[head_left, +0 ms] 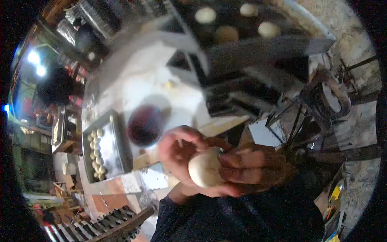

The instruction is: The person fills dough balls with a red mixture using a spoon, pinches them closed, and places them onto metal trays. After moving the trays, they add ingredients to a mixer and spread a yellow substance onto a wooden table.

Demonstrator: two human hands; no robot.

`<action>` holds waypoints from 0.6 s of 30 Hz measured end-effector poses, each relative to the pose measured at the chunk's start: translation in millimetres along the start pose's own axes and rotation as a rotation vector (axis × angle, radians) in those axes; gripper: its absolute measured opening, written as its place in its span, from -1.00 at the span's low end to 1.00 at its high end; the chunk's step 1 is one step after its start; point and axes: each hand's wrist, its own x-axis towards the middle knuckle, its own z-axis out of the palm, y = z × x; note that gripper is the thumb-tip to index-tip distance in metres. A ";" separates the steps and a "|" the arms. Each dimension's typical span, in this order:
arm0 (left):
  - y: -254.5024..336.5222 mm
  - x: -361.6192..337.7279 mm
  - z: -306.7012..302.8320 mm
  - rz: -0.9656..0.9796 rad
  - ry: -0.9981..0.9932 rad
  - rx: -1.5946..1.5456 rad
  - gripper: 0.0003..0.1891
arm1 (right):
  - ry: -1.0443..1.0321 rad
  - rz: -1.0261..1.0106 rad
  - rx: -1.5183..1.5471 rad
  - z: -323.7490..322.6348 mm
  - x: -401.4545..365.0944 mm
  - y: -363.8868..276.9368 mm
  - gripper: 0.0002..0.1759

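At the left, we see a metal tray [111, 151] on the tabletop [139, 86], with many small dough balls [95, 155] lying along its left side. Just right of this tray stands a dark red bowl [147, 125]; its inside is blurred, so we cannot tell what it contains.

Next comes our left hand [177, 155], in front of the body. Its fingers are curled around a pale dough ball [204, 167], gripping it from the left and from below. The dough ball is thus between our two hands, above no tray, and it touches both. It looks nearly round, so we find no clear long axis. Our right hand [258, 167] lies directly to its right, equally near, with bent fingers against that side; whether they pinch the dough, we cannot tell.

Farther away, at the upper right, four round pieces [269, 29] rest on a dark surface [233, 18], well apart from our hands.
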 end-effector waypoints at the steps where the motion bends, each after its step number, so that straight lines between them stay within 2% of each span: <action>1: -3.1 4.8 9.9 -0.128 -0.078 -0.065 -0.07 | -0.004 -0.022 -0.021 -8.8 1.3 7.8 -0.58; 2: 2.9 10.9 19.1 -0.545 -0.032 0.180 -0.16 | 0.097 -0.068 0.045 -12.7 5.1 14.9 -0.55; 3: -21.6 28.0 32.2 -0.024 -0.405 0.023 -0.45 | 0.198 -0.113 0.113 -18.7 6.7 19.8 -0.51; 4: -32.4 47.0 41.9 0.137 -0.527 0.043 -0.58 | 0.200 -0.121 0.101 -29.8 2.3 20.2 -0.51; 5: -38.4 60.1 48.9 0.300 -0.649 0.062 -0.69 | 0.153 0.006 0.000 -43.5 -6.1 17.2 -0.54; 6: -42.0 56.8 55.2 0.312 -0.659 0.052 -0.69 | 0.109 0.132 -0.103 -58.0 -14.9 12.7 -0.57; 8: -49.9 41.5 64.3 -0.068 -0.402 0.243 -0.71 | 0.023 0.386 -0.315 -81.5 -21.7 4.4 -0.61; 9: -56.7 46.2 63.1 -0.019 -0.521 0.463 -0.74 | 0.026 0.378 -0.338 -89.4 -16.8 0.5 -0.61; 11: -69.1 50.8 82.1 0.107 -0.656 0.442 -0.82 | 0.059 0.186 -0.529 -100.3 -3.5 -11.8 -0.62; 12: -97.0 27.0 80.8 -0.235 -0.686 0.247 -0.83 | -0.114 0.084 -0.712 -104.9 9.7 -10.8 -0.66; 13: -106.8 22.0 91.0 -0.576 -0.706 0.046 -0.80 | -0.121 0.095 -0.725 -106.9 15.2 -6.1 -0.66; 15: -113.1 19.1 104.5 0.321 -0.942 0.997 -0.72 | -0.192 -0.071 -0.911 -114.6 24.9 6.6 -0.72; 16: -105.9 37.0 115.1 0.318 -0.938 0.981 -0.72 | -0.142 -0.038 -0.767 -125.0 32.7 9.8 -0.76; 17: -96.8 58.6 123.9 0.157 -0.858 0.463 -0.63 | -0.154 -0.023 -0.770 -139.1 42.3 8.6 -0.76; 18: -86.3 74.0 127.3 -0.006 -0.742 -0.044 -0.52 | -0.168 0.082 -0.679 -155.4 51.9 7.2 -0.79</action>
